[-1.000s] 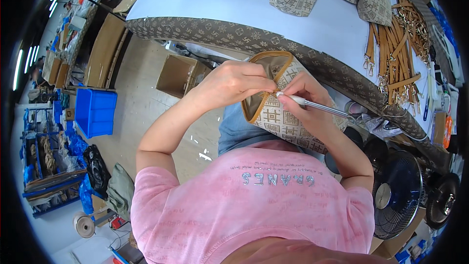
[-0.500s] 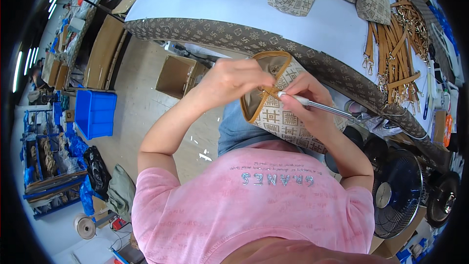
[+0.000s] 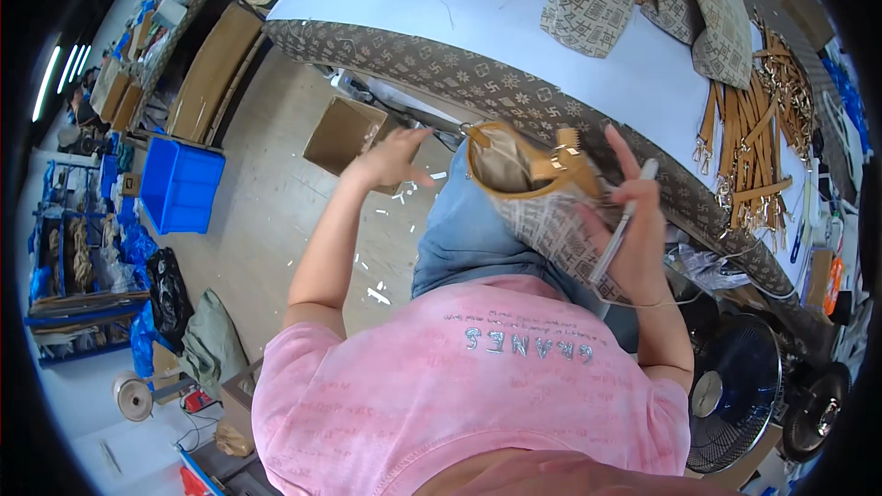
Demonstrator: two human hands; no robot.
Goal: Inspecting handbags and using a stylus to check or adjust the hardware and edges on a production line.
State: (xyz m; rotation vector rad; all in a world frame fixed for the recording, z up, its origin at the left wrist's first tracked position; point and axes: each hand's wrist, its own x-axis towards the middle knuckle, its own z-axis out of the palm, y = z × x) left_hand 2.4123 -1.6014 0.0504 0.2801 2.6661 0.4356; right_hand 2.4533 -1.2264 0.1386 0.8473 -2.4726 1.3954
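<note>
Tan-trimmed patterned bag point(image 3: 549, 222): over the person's lap, beside the counter point(image 3: 395, 0), mouth open, body partly blurred.
Left hand point(image 3: 390, 163): grip spread, apart from the bag, near the open cardboard box point(image 3: 342, 131).
Right hand point(image 3: 640, 237): grip pinching a white pen-shaped tool point(image 3: 610, 255), index finger raised, thumb at the bag's side.
Brown straps point(image 3: 755, 129): heaped on the counter, metal clasps at their ends.
Black fan point(image 3: 742, 395): near the right elbow.

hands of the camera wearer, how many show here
2: the left hand, open, left of the patterned bag; the right hand, at the bag, holding a white pen-like tool.
</note>
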